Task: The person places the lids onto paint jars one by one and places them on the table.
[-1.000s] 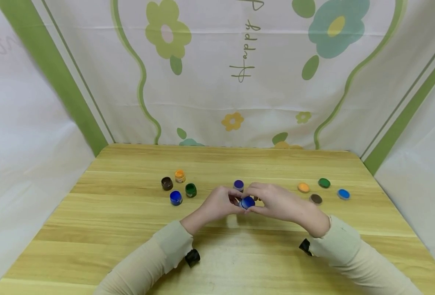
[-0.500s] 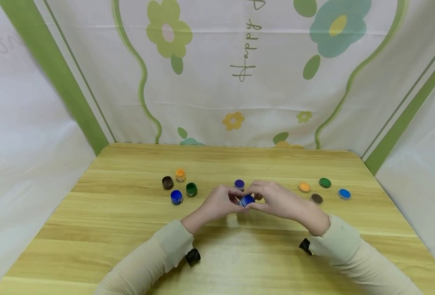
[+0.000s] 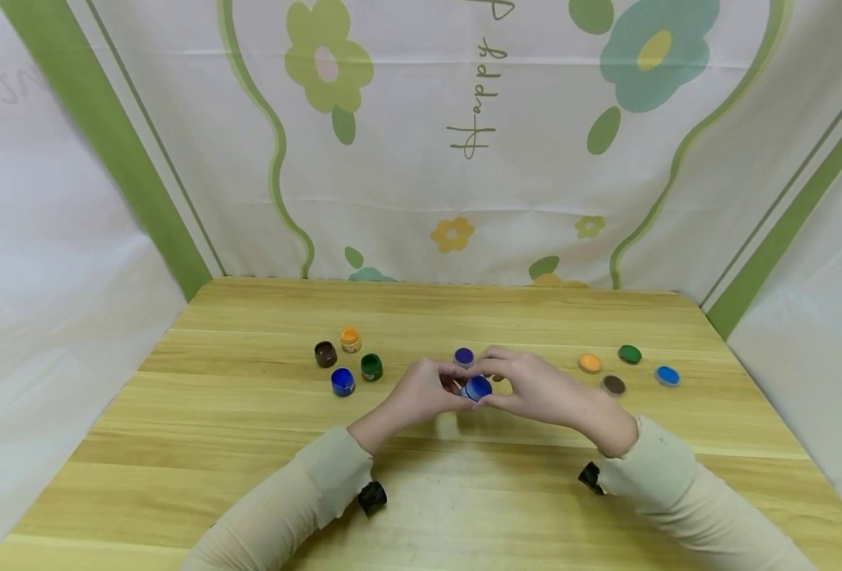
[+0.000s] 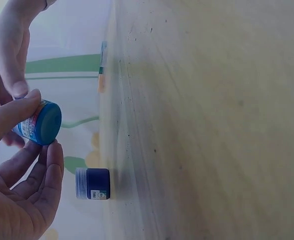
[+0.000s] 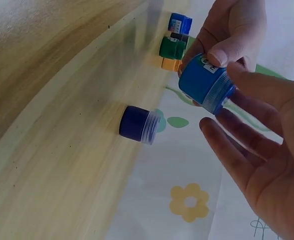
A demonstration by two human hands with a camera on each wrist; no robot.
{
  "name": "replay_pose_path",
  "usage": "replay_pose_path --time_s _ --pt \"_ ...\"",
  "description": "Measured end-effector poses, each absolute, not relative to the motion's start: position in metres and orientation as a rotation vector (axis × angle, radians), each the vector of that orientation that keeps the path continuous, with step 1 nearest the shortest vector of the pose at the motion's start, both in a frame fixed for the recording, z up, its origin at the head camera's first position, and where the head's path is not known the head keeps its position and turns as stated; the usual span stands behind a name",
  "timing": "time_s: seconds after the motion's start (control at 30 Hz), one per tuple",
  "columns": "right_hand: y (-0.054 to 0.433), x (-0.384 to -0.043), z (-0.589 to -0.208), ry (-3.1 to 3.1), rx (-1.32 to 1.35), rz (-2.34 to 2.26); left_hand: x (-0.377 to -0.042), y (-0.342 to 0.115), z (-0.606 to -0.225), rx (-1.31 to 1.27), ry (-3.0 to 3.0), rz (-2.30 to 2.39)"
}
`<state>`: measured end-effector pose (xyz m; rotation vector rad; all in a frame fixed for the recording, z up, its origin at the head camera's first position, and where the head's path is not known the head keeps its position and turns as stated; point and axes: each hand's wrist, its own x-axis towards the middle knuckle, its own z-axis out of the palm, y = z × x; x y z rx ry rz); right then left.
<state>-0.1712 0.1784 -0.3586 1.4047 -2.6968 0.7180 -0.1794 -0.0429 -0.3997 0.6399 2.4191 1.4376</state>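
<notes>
Pinching a blue jar [image 3: 476, 388] above the table [image 3: 464, 500], the left hand [image 3: 423, 388], in the head view, likely steadies it. The left wrist view shows the jar's base [image 4: 50, 123] uncovered; the right wrist view, the right hand [image 5: 277, 165] pinching its lid [image 5: 218, 95], perhaps for leverage.

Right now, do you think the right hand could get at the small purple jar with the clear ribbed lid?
Probably not this instant: the right hand pinches the small blue plastic jar by its lid. Once free, likely yes; the purple jar stands close by, with nothing visible between.
</notes>
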Motion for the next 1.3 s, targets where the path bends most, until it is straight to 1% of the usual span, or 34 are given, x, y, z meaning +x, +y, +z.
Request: replay_pose_path --time_s 0.17,0.97,1.3 --pt "0.177 -0.172 -0.360 -2.676 1.446 0.736 -0.180 -0.043 -0.400 0.636 2.422 1.434" --pt "0.169 -0.172 -0.358 -2.693 1.307 0.840 -0.178 -0.048 -0.393 0.580 2.417 1.480" --pt "0.184 -0.172 -0.351 -2.681 1.242 0.787 -0.178 -0.059 -0.391 0.529 2.448 1.495"
